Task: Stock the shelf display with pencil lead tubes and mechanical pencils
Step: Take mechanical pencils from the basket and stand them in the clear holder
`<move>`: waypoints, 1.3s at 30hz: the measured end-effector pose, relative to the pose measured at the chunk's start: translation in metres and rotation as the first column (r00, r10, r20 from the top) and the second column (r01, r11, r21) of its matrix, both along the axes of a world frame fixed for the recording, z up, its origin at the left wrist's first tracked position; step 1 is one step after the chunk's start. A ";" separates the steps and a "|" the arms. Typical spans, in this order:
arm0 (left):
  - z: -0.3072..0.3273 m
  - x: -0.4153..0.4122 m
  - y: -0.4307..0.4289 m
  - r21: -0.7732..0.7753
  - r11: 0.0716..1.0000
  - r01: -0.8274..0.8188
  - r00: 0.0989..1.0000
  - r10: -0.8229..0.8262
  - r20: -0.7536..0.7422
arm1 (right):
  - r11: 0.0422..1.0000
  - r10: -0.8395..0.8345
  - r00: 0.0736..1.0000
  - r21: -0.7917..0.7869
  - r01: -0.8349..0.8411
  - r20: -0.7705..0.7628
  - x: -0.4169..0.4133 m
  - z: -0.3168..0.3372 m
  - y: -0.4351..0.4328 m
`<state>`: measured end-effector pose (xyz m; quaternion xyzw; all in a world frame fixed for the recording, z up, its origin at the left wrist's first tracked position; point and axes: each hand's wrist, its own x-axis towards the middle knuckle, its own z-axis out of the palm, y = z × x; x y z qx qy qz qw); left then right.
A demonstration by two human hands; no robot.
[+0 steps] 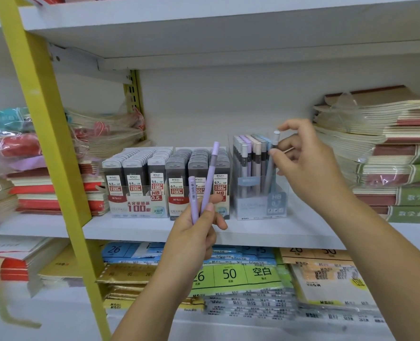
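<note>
My left hand (199, 225) grips two lilac mechanical pencils (210, 175) upright, in front of the lead tube boxes. My right hand (305, 158) pinches a grey-blue mechanical pencil (271, 166) near its top, the pencil standing tilted in the right end of the clear pencil display box (260, 207). That box holds several pastel pencils upright. To its left stand two display boxes of lead tubes, one marked 0.5 (137, 193) and one marked 0.7 (179, 190), both packed with rows of tubes.
The white shelf (278, 232) carries stacked notebooks at the right (388, 168) and wrapped notebooks at the left (31, 188). A yellow ladder rail (46, 134) crosses the left side. Packs of loose-leaf paper (228, 274) fill the shelf below.
</note>
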<state>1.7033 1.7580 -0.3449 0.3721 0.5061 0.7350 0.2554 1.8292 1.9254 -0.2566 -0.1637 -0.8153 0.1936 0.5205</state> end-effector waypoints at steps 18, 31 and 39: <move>0.003 0.009 -0.002 -0.049 0.997 0.052 0.993 -0.057 -0.106 | 0.996 0.032 0.997 0.086 -0.027 -0.069 -0.008 -0.007 -0.029; 0.001 0.006 -0.002 -0.114 0.992 -0.045 0.990 0.029 -0.140 | 0.936 0.247 0.893 -0.146 -0.320 -0.376 0.008 0.014 -0.038; -0.002 0.002 -0.006 -0.161 0.985 -0.068 0.990 0.047 -0.134 | 0.992 0.126 0.982 0.006 -0.126 -0.143 0.014 0.010 -0.017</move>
